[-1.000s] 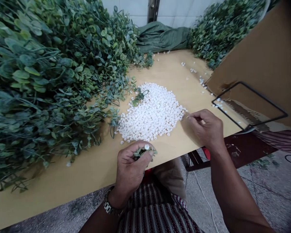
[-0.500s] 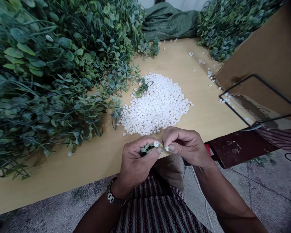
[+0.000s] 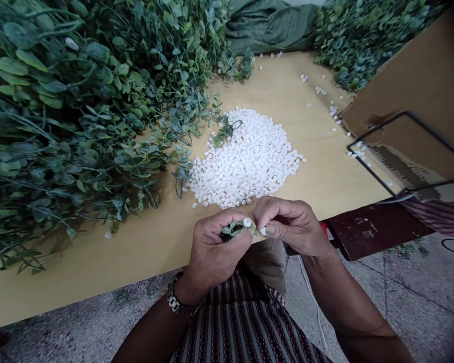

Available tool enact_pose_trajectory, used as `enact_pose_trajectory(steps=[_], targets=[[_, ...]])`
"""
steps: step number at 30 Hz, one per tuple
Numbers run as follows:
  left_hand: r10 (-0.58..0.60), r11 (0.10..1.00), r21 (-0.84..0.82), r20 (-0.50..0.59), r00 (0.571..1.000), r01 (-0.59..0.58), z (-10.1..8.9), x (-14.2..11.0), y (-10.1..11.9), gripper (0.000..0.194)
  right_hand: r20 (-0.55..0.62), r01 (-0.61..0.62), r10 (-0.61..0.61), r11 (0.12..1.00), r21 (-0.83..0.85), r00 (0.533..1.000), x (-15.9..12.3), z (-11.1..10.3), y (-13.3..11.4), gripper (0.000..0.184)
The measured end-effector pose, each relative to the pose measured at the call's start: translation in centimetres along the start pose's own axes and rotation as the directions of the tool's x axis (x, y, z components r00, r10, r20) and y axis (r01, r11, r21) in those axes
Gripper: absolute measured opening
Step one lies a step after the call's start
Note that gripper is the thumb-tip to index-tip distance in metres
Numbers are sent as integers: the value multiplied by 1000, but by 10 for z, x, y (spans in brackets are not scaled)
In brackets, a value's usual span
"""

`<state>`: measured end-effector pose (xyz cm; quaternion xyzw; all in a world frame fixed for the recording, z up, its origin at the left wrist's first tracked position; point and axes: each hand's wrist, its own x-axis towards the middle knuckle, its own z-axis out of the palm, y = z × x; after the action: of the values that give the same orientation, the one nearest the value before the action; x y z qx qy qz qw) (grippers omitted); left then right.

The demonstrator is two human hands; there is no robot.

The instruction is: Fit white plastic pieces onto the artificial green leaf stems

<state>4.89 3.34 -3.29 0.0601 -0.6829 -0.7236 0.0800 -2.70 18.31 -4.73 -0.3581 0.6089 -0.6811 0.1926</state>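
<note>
My left hand [image 3: 215, 247] is closed round a green artificial leaf sprig [image 3: 232, 229], its thumb and forefinger pinching near the tip. One small white flower [image 3: 247, 222] shows on the sprig between those fingers. Just to the right, my right hand [image 3: 291, 226] pinches a second small white flower head [image 3: 263, 231] between thumb and forefinger, close against the sprig's end. Whether that flower sits on a stem is too small to make out. Beyond both hands lies a heap of small white flower heads [image 3: 245, 156], with a loose leafy sprig [image 3: 224, 132] on its left side.
Large piles of artificial greenery [image 3: 109, 116] cover the table's left and more greenery [image 3: 366, 40] stands at the back right. A cardboard box [image 3: 412, 75] and a black wire frame [image 3: 404, 113] are at right. Loose white flower heads [image 3: 320, 91] are scattered near the box.
The camera view has shifted slightly. Both hands keep the same grips, with the flower and sprig almost in the same place.
</note>
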Motion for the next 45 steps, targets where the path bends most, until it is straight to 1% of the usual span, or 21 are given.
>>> enact_pose_trajectory(steps=[5,11,17,21,27,30,41,45], targets=[[22,999,43,-12,1000,-21,1,-1,0,14,-18,9,-9,1000,-19,1000,-1,1,-1,6],[20,996,85,-26,999,-17,1,-1,1,15,-14,40,-41,998,-56,999,-1,2,-1,6],[55,993,106,-10,998,-54,-1,-2,-1,14,-24,79,-79,997,1,997,-1,2,0,5],[50,991,121,-11,999,-48,-1,-3,-1,13,-17,74,-75,997,-15,997,-1,2,1,5],[86,986,146,-12,996,-84,1,0,-1,13,-15,87,-88,996,-14,996,-1,1,2,5],[80,984,159,-14,997,-77,1,0,-2,13,-15,86,-86,996,-12,996,-2,1,2,6],[89,978,188,14,996,-90,1,0,-1,12,5,96,-96,991,-92,995,-3,1,2,6],[81,977,194,29,996,-85,-1,0,-1,12,-14,90,-92,990,-112,996,-4,2,3,6]])
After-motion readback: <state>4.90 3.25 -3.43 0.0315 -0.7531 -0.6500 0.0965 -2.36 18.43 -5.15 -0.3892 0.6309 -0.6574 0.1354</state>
